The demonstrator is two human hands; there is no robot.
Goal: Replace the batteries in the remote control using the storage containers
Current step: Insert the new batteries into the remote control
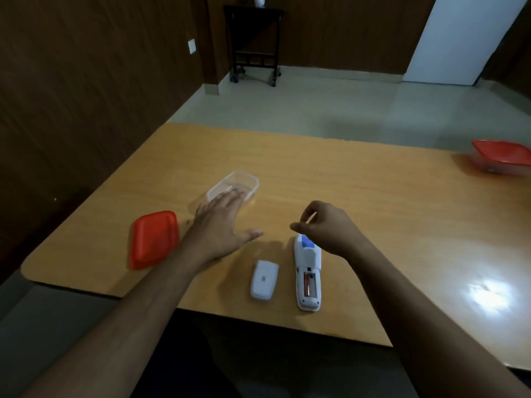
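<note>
Head view shows a wide wooden table (359, 196) carrying everything for the job. At its far right edge stands a closed container (501, 160) with a red lid, well apart from the rest; I judge it may keep the fresh batteries, but its inside is not visible. Nearer, an open clear container (234, 186) sits on the left, and its red lid (153, 239) lies flat beside it, so it is ready to receive something. The left hand (221, 222) is spread, its straight fingers reaching over the container's near rim, probably to steady it. The remote (307, 272) lies face down near the front edge, between the arms, with the battery bay open; one battery (308, 285) seems to sit inside, and the other slot looks empty. Its white cover (264, 280) lies just beside it on the left. The right hand (324, 225) hovers above the remote's far end with thumb and fingertips drawn together as for a pinch; whether it holds a battery I cannot tell.
</note>
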